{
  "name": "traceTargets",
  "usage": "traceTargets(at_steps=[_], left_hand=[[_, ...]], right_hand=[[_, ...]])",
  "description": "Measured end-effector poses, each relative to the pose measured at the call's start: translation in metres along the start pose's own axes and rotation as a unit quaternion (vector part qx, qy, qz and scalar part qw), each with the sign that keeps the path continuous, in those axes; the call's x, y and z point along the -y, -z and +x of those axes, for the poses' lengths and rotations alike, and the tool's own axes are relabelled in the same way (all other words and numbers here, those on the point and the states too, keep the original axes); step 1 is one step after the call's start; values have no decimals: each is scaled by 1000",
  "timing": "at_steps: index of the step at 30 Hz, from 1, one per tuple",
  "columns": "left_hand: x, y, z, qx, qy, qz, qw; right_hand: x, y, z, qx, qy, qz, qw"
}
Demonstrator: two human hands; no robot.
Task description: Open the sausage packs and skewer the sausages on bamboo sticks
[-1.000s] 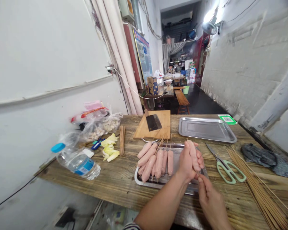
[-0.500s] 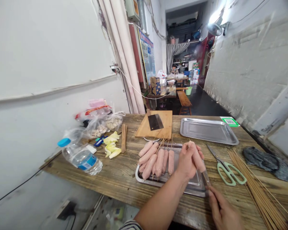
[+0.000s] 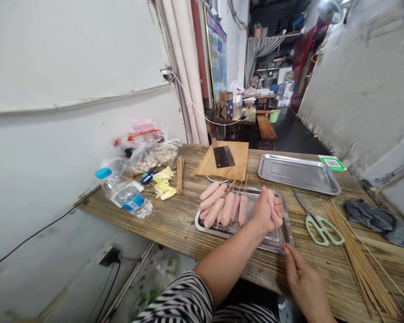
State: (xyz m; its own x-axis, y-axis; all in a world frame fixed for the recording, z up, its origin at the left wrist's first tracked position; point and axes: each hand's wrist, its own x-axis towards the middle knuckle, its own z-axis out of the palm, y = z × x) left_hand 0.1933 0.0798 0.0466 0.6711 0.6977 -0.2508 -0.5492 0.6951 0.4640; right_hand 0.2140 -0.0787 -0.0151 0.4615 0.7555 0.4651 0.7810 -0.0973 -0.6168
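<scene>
My left hand is wrapped round a pale pink sausage, held above the right part of a metal tray. A thin wooden skewer runs from the sausage's lower end to my right hand, whose thumb and fingers pinch its tip near the tray's front edge. How deep the stick sits in the meat is hidden. On the tray's left half lie several more sausages, some with sticks poking out at the far end.
Green-handled scissors and loose skewers lie to the right, beside a dark plastic bag. Farther back are a second tray and a cleaver on a cutting board. Leaves and a water bottle lie left.
My right hand has drawn away from the sausage's lower end, and a length of skewer now shows between them. My left fingers have closed further round the sausage. The view has tilted down.
</scene>
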Motion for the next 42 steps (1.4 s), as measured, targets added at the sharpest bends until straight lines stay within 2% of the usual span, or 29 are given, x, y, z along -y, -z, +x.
traceTargets(at_steps=[3, 6, 9, 12, 14, 16, 18, 20, 22, 24, 27, 30, 32, 34, 37, 40, 42], left_hand=[[-1, 0, 3, -11, 10, -18, 1000], [-1, 0, 5, -10, -14, -17, 1000], [-2, -4, 4, -2, -91, 24, 996], [-10, -12, -4, 26, -190, 122, 974], [-22, -17, -15, 55, -217, 201, 954], [-36, -17, -32, 74, -204, 252, 943], [-49, -11, -53, 60, -180, 279, 941], [-59, 1, -74, 19, -170, 325, 930], [-66, 18, -93, -20, -185, 409, 893], [-70, 33, -108, -51, -220, 513, 828], [-73, 42, -123, -73, -265, 662, 697], [-71, 38, -124, -96, -305, 768, 555], [-68, 33, -117, -123, -319, 801, 490], [-66, 32, -106, -148, -317, 811, 469], [-65, 36, -93, -154, -295, 820, 465], [-61, 39, -93, -136, -310, 823, 457], [-52, 36, -98, -116, -340, 811, 461]], right_hand=[[4, -3, 2, -22, 3, -7, 1000], [0, -3, 6, -33, 10, -16, 999], [-19, 9, 18, 6, 46, -67, 997], [-44, 37, 44, 44, 72, -169, 982], [-54, 60, 67, 19, 128, -194, 972], [-54, 79, 92, -13, 195, -213, 957], [-45, 90, 114, -52, 225, -235, 944], [-30, 90, 133, -78, 240, -243, 937], [-14, 80, 148, -69, 267, -243, 930], [1, 62, 160, -37, 293, -239, 925], [21, 28, 175, 11, 306, -216, 927], [41, 0, 184, 25, 310, -202, 928], [51, -9, 184, 25, 311, -196, 930], [58, -9, 175, 27, 312, -190, 930], [57, 6, 144, 30, 323, -153, 934], [35, 32, 88, 20, 316, -61, 946], [5, 49, 38, 9, 282, -26, 959]])
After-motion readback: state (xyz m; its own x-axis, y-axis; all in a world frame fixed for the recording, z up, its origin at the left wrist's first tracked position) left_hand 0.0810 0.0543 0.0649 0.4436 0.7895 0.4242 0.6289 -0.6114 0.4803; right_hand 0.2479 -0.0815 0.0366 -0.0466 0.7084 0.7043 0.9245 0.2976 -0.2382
